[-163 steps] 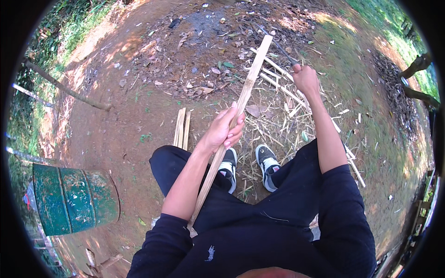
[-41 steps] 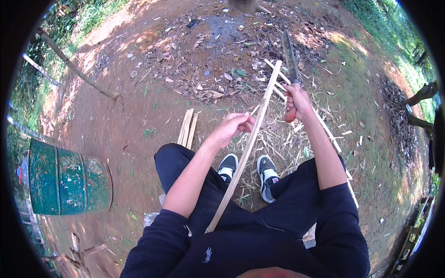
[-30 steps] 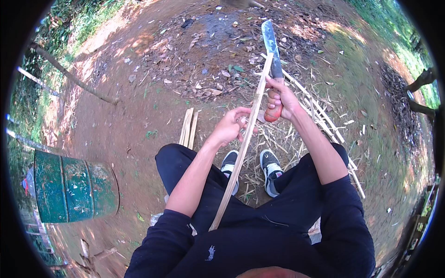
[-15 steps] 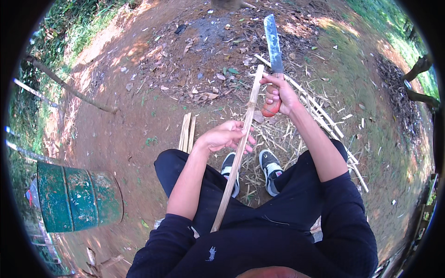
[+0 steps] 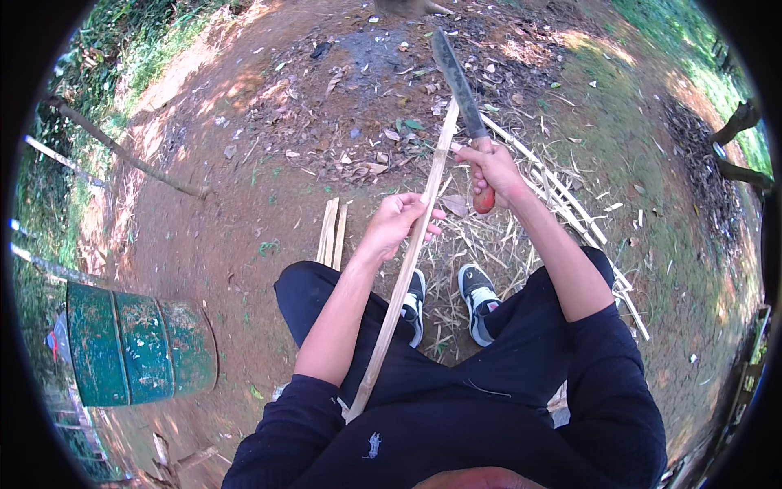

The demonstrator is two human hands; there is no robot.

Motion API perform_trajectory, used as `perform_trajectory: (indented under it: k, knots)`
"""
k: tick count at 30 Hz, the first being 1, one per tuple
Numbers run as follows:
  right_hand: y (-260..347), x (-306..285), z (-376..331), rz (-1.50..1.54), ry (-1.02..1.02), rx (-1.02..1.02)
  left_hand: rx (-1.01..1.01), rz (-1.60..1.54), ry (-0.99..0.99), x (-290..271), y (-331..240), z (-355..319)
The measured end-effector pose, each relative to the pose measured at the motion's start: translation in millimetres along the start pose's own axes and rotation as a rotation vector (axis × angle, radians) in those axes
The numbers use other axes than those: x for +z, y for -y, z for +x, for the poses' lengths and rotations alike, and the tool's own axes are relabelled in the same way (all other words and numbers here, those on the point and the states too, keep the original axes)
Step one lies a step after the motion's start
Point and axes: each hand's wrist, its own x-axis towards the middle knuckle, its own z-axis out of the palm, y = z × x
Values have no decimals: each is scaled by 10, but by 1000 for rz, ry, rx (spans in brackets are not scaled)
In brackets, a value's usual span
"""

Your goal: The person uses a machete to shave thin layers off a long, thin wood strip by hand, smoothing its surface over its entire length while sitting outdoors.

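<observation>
I sit on bare earth with my legs bent. My left hand (image 5: 401, 222) grips a long pale bamboo strip (image 5: 426, 200) near its middle; the strip slants from my lap up and away to the right. My right hand (image 5: 490, 173) is closed on the reddish handle of a machete (image 5: 456, 83), whose dark blade points up and away, its base close beside the strip's upper end. My two dark shoes with white soles (image 5: 481, 299) rest below among shavings.
A green metal drum (image 5: 138, 342) lies at my left. Two short split strips (image 5: 331, 232) lie on the soil by my left knee. Several long bamboo slats (image 5: 570, 212) and shavings spread to the right. A thin pole (image 5: 122, 151) slants at far left.
My right hand picked up the machete and raised it beside the strip's upper end. My left hand slid along the strip and now closes around it.
</observation>
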Motion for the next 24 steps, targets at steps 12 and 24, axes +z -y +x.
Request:
perform_trajectory:
  k: [12, 24]
  knots:
    - [-8, 102, -31, 141, -4, 16, -180, -19, 158, -9, -82, -152]
    - [267, -589, 102, 477, -50, -111, -202, 151, 702, 132, -67, -228]
